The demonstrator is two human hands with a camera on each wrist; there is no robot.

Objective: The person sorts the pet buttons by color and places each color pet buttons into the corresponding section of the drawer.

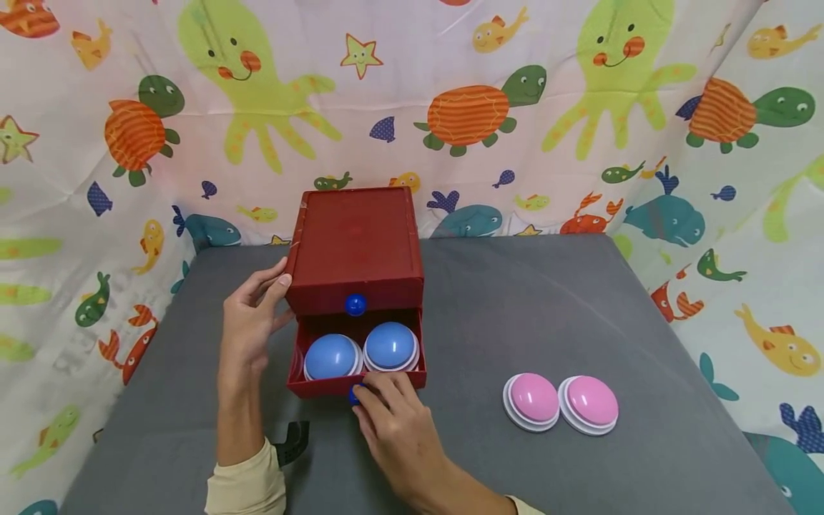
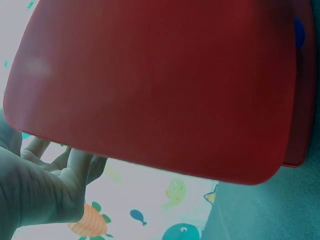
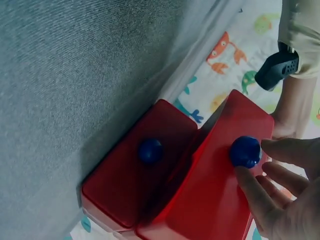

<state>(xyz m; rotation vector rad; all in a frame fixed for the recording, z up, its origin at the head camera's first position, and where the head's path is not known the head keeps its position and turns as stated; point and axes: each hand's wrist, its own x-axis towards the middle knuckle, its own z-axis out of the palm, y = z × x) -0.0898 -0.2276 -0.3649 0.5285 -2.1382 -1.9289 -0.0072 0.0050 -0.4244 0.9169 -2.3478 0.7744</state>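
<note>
A small red drawer box (image 1: 354,236) stands in the middle of the table, with its lower drawer (image 1: 315,388) pulled out. Inside that drawer lie two round blue push lights (image 1: 331,356) (image 1: 390,346) with white rims. My right hand (image 1: 404,436) holds the drawer's blue knob (image 3: 245,151) between thumb and fingertips. Above, the upper drawer is closed, and its own blue knob (image 1: 355,305) shows. My left hand (image 1: 252,315) rests against the box's left side, its fingers fairly straight; part of them is hidden behind the box in the left wrist view.
To the right on the grey tabletop (image 1: 515,300), two pink round push lights (image 1: 534,397) (image 1: 589,400) with white rims lie side by side. A curtain (image 1: 399,93) printed with sea animals hangs behind the table and along its sides. A black wrist mount (image 1: 295,442) sits on my left forearm.
</note>
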